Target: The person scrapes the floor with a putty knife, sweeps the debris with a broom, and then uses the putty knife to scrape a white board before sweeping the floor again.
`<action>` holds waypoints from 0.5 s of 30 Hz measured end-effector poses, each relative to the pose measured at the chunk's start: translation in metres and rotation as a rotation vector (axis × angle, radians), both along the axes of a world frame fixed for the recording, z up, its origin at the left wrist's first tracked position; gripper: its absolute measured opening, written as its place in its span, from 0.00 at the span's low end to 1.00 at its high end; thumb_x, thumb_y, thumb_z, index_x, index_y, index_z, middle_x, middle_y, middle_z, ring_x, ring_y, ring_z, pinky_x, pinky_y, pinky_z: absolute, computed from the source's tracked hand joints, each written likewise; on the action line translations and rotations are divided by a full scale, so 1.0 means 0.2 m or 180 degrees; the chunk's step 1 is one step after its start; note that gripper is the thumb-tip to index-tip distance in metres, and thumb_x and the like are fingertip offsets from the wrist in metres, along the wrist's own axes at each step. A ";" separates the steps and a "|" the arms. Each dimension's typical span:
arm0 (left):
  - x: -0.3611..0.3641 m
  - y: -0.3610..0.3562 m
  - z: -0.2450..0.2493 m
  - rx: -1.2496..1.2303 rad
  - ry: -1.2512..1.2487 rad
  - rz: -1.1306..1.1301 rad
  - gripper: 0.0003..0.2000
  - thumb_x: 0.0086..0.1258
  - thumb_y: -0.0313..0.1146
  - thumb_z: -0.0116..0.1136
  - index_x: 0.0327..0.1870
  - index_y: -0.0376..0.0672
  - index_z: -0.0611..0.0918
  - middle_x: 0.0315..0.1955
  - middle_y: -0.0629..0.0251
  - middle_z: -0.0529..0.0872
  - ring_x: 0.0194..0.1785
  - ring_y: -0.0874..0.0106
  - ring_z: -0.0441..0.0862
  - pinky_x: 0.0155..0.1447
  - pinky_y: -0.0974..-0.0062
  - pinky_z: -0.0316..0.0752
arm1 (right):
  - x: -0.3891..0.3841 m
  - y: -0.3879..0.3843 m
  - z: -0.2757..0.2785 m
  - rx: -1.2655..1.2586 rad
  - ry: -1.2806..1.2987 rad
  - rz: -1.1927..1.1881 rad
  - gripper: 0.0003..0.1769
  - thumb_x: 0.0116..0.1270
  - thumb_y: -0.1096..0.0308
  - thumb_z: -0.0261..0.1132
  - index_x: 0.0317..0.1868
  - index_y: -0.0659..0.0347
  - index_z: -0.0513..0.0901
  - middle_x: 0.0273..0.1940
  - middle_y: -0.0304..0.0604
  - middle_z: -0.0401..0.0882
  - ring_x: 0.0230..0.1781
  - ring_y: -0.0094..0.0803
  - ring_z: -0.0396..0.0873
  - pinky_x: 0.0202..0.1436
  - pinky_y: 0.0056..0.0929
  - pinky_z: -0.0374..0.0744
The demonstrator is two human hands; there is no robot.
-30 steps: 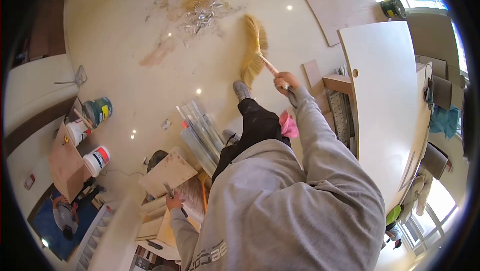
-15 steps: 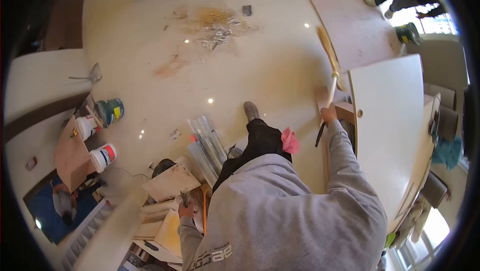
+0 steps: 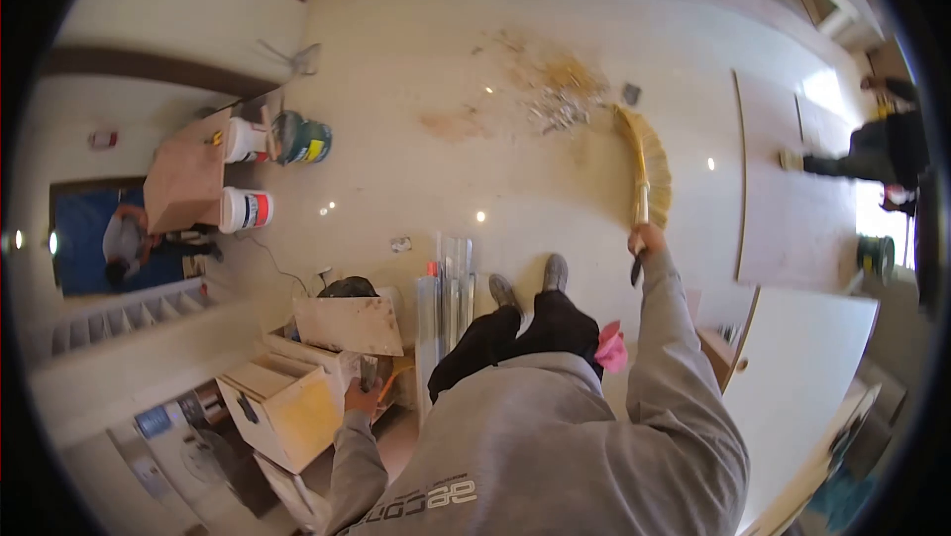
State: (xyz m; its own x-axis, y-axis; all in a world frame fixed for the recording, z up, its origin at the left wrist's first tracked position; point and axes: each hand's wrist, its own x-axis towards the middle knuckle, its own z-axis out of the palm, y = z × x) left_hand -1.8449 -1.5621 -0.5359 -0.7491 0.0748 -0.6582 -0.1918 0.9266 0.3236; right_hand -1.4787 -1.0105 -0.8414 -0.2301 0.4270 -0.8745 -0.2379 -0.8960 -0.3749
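In the head view, your right hand (image 3: 647, 239) is grasping the handle of a broom (image 3: 649, 161), with the fingers closing around it. The broom is standing out ahead of you over the pale floor (image 3: 391, 174), and the far tip of its yellow bristles is coming just beside a pile of debris (image 3: 563, 108). Your left hand (image 3: 363, 397) is holding a small grey object (image 3: 369, 372); what it is, I cannot tell. Below this hand, a wooden box (image 3: 287, 412) is standing nearby, and metal strips (image 3: 448, 303) are lying near your feet (image 3: 556, 274). A pink cloth (image 3: 611, 347) is hanging by your right hip.
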 end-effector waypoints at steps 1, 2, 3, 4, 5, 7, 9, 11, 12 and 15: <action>0.03 0.03 0.02 -0.0137 0.0046 0.0087 0.23 0.62 0.45 0.61 0.45 0.32 0.73 0.27 0.56 0.81 0.23 0.66 0.83 0.22 0.73 0.77 | 0.00 -0.02 0.08 0.0124 0.0051 0.0001 0.03 0.55 0.76 0.54 0.31 0.60 0.68 0.16 0.40 0.63 0.09 0.30 0.64 0.10 0.27 0.66; 0.06 0.07 0.03 -0.0272 0.0090 0.0177 0.25 0.62 0.45 0.61 0.48 0.31 0.73 0.28 0.56 0.82 0.25 0.65 0.84 0.24 0.72 0.79 | 0.02 -0.04 0.06 0.0442 0.0044 0.0450 0.02 0.56 0.75 0.54 0.30 0.60 0.68 0.16 0.39 0.65 0.11 0.31 0.67 0.11 0.28 0.69; 0.06 -0.03 -0.07 -0.0218 0.0112 0.0095 0.25 0.62 0.46 0.61 0.50 0.32 0.73 0.31 0.55 0.82 0.25 0.65 0.84 0.26 0.72 0.79 | 0.03 -0.11 0.11 0.0856 0.0320 0.0346 0.02 0.57 0.75 0.54 0.31 0.60 0.69 0.17 0.38 0.66 0.12 0.30 0.68 0.11 0.29 0.70; 0.05 -0.20 -0.23 -0.0164 0.0160 -0.0146 0.26 0.61 0.46 0.61 0.51 0.32 0.73 0.34 0.55 0.83 0.26 0.64 0.84 0.28 0.72 0.80 | -0.04 -0.16 0.27 0.0896 -0.0233 0.0588 0.05 0.58 0.74 0.55 0.35 0.59 0.69 0.18 0.38 0.66 0.12 0.30 0.68 0.12 0.29 0.71; 0.05 -0.35 -0.38 -0.0156 0.0300 -0.0495 0.26 0.61 0.46 0.61 0.52 0.32 0.74 0.37 0.54 0.83 0.26 0.64 0.84 0.30 0.71 0.81 | -0.05 -0.24 0.36 0.1033 -0.0251 0.0814 0.11 0.59 0.74 0.54 0.43 0.58 0.66 0.21 0.39 0.68 0.13 0.30 0.69 0.12 0.30 0.72; 0.12 -0.37 -0.46 -0.0108 -0.0067 -0.0170 0.27 0.60 0.46 0.62 0.52 0.32 0.74 0.41 0.52 0.83 0.28 0.62 0.85 0.32 0.70 0.82 | -0.11 -0.39 0.62 0.1014 -0.0480 0.1127 0.22 0.58 0.78 0.52 0.52 0.55 0.59 0.26 0.43 0.68 0.16 0.32 0.70 0.13 0.31 0.73; 0.18 -0.35 -0.50 -0.0063 -0.0565 0.0345 0.27 0.59 0.45 0.63 0.50 0.29 0.74 0.41 0.49 0.82 0.30 0.61 0.85 0.31 0.67 0.84 | -0.20 -0.49 0.95 0.0869 -0.0438 0.1384 0.19 0.57 0.78 0.53 0.48 0.57 0.59 0.25 0.43 0.67 0.15 0.33 0.70 0.13 0.33 0.73; 0.21 -0.33 -0.58 0.0057 -0.0672 0.0471 0.28 0.59 0.44 0.64 0.50 0.27 0.73 0.41 0.48 0.82 0.30 0.61 0.85 0.31 0.66 0.85 | -0.27 -0.50 1.12 0.0836 -0.0415 0.1528 0.18 0.57 0.78 0.54 0.46 0.57 0.60 0.24 0.43 0.67 0.15 0.32 0.69 0.13 0.33 0.72; 0.24 -0.32 -0.60 0.0059 -0.0669 0.0543 0.28 0.58 0.43 0.64 0.48 0.25 0.73 0.39 0.48 0.82 0.30 0.61 0.85 0.30 0.66 0.85 | -0.30 -0.49 1.19 0.0587 -0.0238 0.1669 0.16 0.57 0.79 0.55 0.43 0.58 0.60 0.24 0.43 0.66 0.15 0.32 0.69 0.14 0.32 0.72; 0.31 -0.30 -0.66 0.0141 -0.0666 0.0648 0.28 0.58 0.43 0.65 0.46 0.23 0.72 0.37 0.47 0.82 0.30 0.60 0.85 0.29 0.65 0.85 | -0.40 -0.48 1.31 0.0026 0.0161 0.1876 0.12 0.58 0.79 0.56 0.38 0.59 0.62 0.22 0.42 0.66 0.16 0.31 0.68 0.16 0.29 0.70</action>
State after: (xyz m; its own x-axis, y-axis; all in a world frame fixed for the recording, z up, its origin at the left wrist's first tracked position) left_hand -1.7838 -1.6212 -0.6684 -0.6000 -0.0310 -0.7994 -0.4390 0.8481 0.2966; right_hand -1.5582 -1.1056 -0.5798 -0.4719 0.2212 -0.8534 0.2814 -0.8796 -0.3836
